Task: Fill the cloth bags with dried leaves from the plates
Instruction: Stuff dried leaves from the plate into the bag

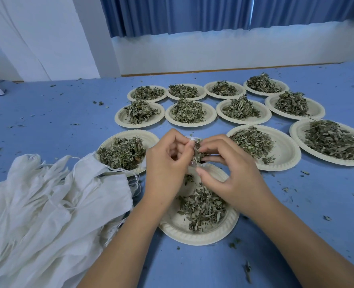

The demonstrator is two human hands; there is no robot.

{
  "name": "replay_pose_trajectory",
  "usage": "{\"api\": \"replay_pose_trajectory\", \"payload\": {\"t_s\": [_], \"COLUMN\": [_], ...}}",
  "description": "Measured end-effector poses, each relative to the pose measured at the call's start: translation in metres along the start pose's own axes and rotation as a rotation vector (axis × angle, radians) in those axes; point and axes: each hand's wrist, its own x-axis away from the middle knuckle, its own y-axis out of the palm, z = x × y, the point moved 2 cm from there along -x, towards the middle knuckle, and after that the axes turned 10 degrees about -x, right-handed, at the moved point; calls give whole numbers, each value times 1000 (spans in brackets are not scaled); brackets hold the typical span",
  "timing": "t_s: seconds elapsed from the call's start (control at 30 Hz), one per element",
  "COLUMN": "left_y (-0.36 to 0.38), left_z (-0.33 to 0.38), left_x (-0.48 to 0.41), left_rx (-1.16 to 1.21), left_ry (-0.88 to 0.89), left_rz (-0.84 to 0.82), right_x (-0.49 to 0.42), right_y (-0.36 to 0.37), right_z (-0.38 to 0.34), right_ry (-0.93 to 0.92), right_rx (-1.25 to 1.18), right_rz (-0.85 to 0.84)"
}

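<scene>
My left hand (167, 163) grips a small white cloth bag (192, 139) by its mouth; most of the bag is hidden behind my fingers. My right hand (230, 173) pinches a clump of dried leaves (197, 153) at the bag's opening. Both hands hover over the nearest cream plate (199, 235), which holds a loose pile of dried leaves (203, 206). A heap of empty white cloth bags (47, 204) with drawstrings lies at the left, its edge over the rim of another leaf-filled plate (130, 136).
Several more cream plates heaped with dried leaves stand in rows behind, for instance one plate (284, 154) at the right. Leaf crumbs are scattered over the blue table (57, 113). A white wall and blue curtains (172, 13) lie beyond the far edge.
</scene>
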Motion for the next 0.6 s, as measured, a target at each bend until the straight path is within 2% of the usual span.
{"api": "replay_pose_trajectory", "payload": {"t_s": [0.23,0.3,0.4,0.47,0.6], "left_y": [2,3,5,4,0], "left_z": [1,3,4,2,0], "left_x": [1,3,5,4,0], "left_rx": [49,68,46,35,32], "left_ry": [29,56,80,57,23], "left_rz": [-59,-97,-146,-107,-15], "right_x": [0,-1,-4,-4,-1], "right_y": [-2,1,7,6,-3], "right_z": [0,-1,2,3,-3], "right_ry": [-113,-149,-152,-139,-108], "right_rx": [82,193,325,283,148], "right_rz": [210,191,44,-16,45]}}
